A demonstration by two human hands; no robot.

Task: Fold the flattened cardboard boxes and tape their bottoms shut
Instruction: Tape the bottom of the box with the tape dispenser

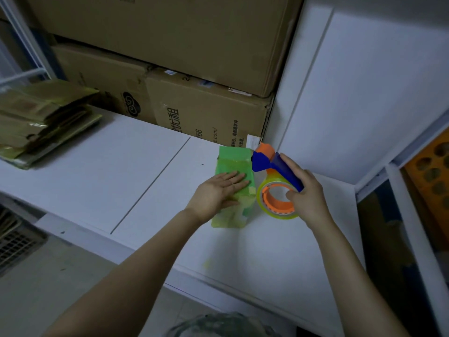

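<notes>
Stacked brown cartons [206, 110], orange holed tray [428, 171]

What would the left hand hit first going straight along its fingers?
Likely the tape dispenser: the left hand lies flat on the green box, fingers aimed at the dispenser's blue head just past the box edge. Height gap unclear.

White table [97, 171]: green box [234, 155] just right of centre, flat-box stack [43, 122] at 10 o'clock, cartons [206, 110] at 12 o'clock.

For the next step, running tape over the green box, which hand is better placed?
Right. The right hand grips the tape dispenser, whose head is beside the far end of the green box. The left hand lies flat on the box, steadying it.
</notes>
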